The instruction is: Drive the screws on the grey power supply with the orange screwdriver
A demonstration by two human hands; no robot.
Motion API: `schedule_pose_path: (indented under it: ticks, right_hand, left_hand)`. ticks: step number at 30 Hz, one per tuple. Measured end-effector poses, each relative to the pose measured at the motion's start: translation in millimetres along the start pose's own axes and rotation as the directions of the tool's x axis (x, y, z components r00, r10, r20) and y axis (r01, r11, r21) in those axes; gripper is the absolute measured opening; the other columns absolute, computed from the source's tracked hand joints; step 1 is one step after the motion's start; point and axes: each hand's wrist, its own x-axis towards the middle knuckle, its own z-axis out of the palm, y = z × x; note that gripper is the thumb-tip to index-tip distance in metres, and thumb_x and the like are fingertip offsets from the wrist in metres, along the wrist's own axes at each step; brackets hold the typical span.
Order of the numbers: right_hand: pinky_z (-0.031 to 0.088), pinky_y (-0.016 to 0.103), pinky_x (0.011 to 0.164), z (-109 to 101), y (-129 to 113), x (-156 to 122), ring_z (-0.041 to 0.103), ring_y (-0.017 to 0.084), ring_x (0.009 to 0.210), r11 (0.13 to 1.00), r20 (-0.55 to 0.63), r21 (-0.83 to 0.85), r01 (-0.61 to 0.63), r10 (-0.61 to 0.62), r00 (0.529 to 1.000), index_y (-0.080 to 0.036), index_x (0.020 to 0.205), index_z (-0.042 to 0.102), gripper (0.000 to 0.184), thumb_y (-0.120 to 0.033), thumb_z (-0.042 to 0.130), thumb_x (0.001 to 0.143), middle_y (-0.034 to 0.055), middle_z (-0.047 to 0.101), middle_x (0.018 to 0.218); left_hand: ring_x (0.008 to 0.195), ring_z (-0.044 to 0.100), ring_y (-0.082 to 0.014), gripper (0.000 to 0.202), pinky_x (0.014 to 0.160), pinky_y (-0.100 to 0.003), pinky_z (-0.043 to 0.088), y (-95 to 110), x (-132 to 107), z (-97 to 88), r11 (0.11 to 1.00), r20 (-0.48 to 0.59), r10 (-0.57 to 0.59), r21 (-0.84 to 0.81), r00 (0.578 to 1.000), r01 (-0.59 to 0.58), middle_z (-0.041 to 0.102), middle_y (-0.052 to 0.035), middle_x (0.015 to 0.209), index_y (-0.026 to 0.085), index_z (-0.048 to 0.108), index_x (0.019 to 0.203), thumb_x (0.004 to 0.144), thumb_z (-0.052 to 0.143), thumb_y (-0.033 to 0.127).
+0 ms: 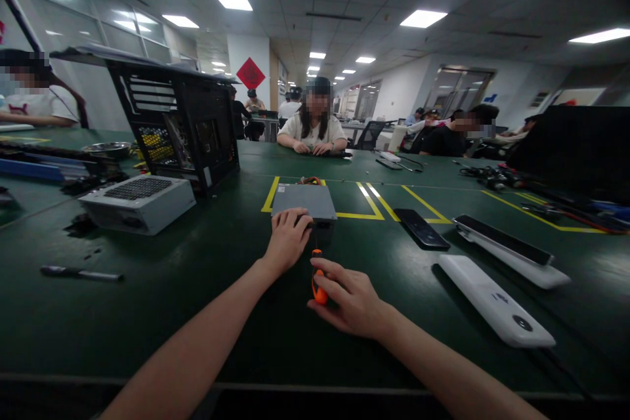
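A grey metal box, like a computer power supply (304, 202), lies on the green table (197, 289) in front of me, with coloured wires at its far end. My left hand (288, 237) rests on its near edge, fingers curled over the top. My right hand (347, 298) is closed round an orange-handled screwdriver (317, 282), which points toward the box's near face.
A second grey power supply (138, 202) and an open black computer case (177, 121) stand at left, with a black pen (81, 273) nearer me. Two phones (421, 228) and white power banks (496, 300) lie at right. Other people sit across the table.
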Motion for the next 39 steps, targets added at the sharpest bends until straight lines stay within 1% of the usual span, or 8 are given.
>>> schedule_pose_path:
  ticks: [3, 8, 14, 18, 21, 27, 33, 39]
  right_hand:
    - [0.052, 0.025, 0.062, 3.4, 0.8, -2.6, 0.063, 0.019, 0.085, 0.998, -0.02, 0.063, -0.03, 0.031, 0.999, -0.013, 0.101, 0.044, 0.034, -0.037, 0.053, 0.08, 0.0167, 0.059, 0.106]
    - [0.052, 0.028, 0.063, -1.3, -1.6, 1.1, 0.061, 0.021, 0.089, 0.999, 0.101, 0.001, 0.032, -0.032, 0.994, -0.016, 0.115, 0.044, 0.037, -0.03, 0.05, 0.081, 0.0175, 0.055, 0.111]
    - [0.052, 0.025, 0.059, 6.1, 2.3, -4.3, 0.063, 0.018, 0.081, 0.999, -0.066, 0.037, -0.02, 0.023, 0.998, -0.015, 0.098, 0.043, 0.031, -0.033, 0.058, 0.078, 0.0157, 0.06, 0.102]
    - [0.053, 0.027, 0.064, 3.3, 2.5, -4.1, 0.06, 0.021, 0.092, 0.996, -0.011, 0.09, -0.027, 0.028, 1.0, -0.012, 0.109, 0.039, 0.038, -0.031, 0.053, 0.079, 0.0181, 0.056, 0.108]
    - [0.052, 0.028, 0.062, -1.5, 1.8, -1.7, 0.062, 0.019, 0.084, 1.0, 0.041, 0.005, 0.01, -0.01, 0.999, -0.016, 0.113, 0.042, 0.036, -0.028, 0.05, 0.081, 0.0168, 0.055, 0.109]
    - [0.052, 0.027, 0.062, 4.5, 5.9, -4.9, 0.063, 0.019, 0.083, 0.997, -0.075, 0.037, -0.068, 0.07, 0.995, -0.015, 0.097, 0.042, 0.034, -0.037, 0.057, 0.077, 0.0162, 0.06, 0.103]
    - [0.051, 0.027, 0.06, -1.6, 1.6, 0.1, 0.062, 0.019, 0.081, 1.0, 0.062, -0.012, 0.019, -0.018, 0.998, -0.015, 0.112, 0.044, 0.036, -0.03, 0.051, 0.08, 0.0169, 0.057, 0.108]
    - [0.052, 0.026, 0.062, 4.7, 5.1, -5.2, 0.063, 0.018, 0.082, 0.996, -0.084, 0.055, -0.071, 0.075, 0.994, -0.015, 0.097, 0.042, 0.036, -0.04, 0.058, 0.076, 0.0164, 0.061, 0.102]
  left_hand:
    - [0.105, 0.045, -0.0224, 0.017, 0.091, -0.04, 0.03, -0.1, 0.0, -0.5, 1.0, 0.003, 0.005, 0.003, 1.0, -0.005, 0.052, -0.0068, 0.113, 0.023, 0.055, 0.097, 0.081, 0.049, 0.02]
    - [0.105, 0.045, -0.0222, 0.017, 0.09, -0.04, 0.03, -0.7, 0.0, -0.9, 1.0, 0.008, 0.004, 0.003, 1.0, -0.004, 0.052, -0.0065, 0.113, 0.023, 0.055, 0.097, 0.082, 0.048, 0.02]
    - [0.105, 0.045, -0.0213, 0.017, 0.09, -0.039, 0.03, -1.1, 0.0, -0.9, 1.0, 0.015, 0.004, 0.006, 1.0, -0.004, 0.052, -0.0055, 0.113, 0.023, 0.054, 0.098, 0.082, 0.048, 0.02]
    - [0.105, 0.045, -0.0214, 0.016, 0.09, -0.039, 0.03, -0.6, 0.0, -1.2, 1.0, 0.01, 0.001, 0.004, 1.0, -0.001, 0.052, -0.0057, 0.112, 0.023, 0.054, 0.097, 0.082, 0.049, 0.02]
    - [0.106, 0.045, -0.0214, 0.016, 0.09, -0.039, 0.03, -0.2, 0.0, -1.7, 1.0, 0.007, 0.002, 0.002, 1.0, -0.002, 0.052, -0.0058, 0.112, 0.023, 0.054, 0.096, 0.082, 0.048, 0.02]
    - [0.106, 0.045, -0.0219, 0.017, 0.09, -0.04, 0.03, 0.0, 0.1, -0.4, 1.0, 0.009, 0.0, -0.001, 1.0, 0.0, 0.052, -0.0061, 0.112, 0.023, 0.055, 0.096, 0.081, 0.049, 0.019]
    - [0.106, 0.044, -0.022, 0.016, 0.09, -0.04, 0.029, -0.3, 0.3, 1.0, 1.0, 0.008, 0.0, 0.002, 1.0, 0.0, 0.052, -0.0058, 0.112, 0.023, 0.055, 0.096, 0.082, 0.048, 0.02]
    - [0.105, 0.045, -0.0218, 0.016, 0.089, -0.04, 0.03, -1.1, 0.1, 1.0, 1.0, 0.006, 0.005, 0.008, 1.0, -0.005, 0.052, -0.006, 0.112, 0.022, 0.054, 0.096, 0.082, 0.049, 0.021]
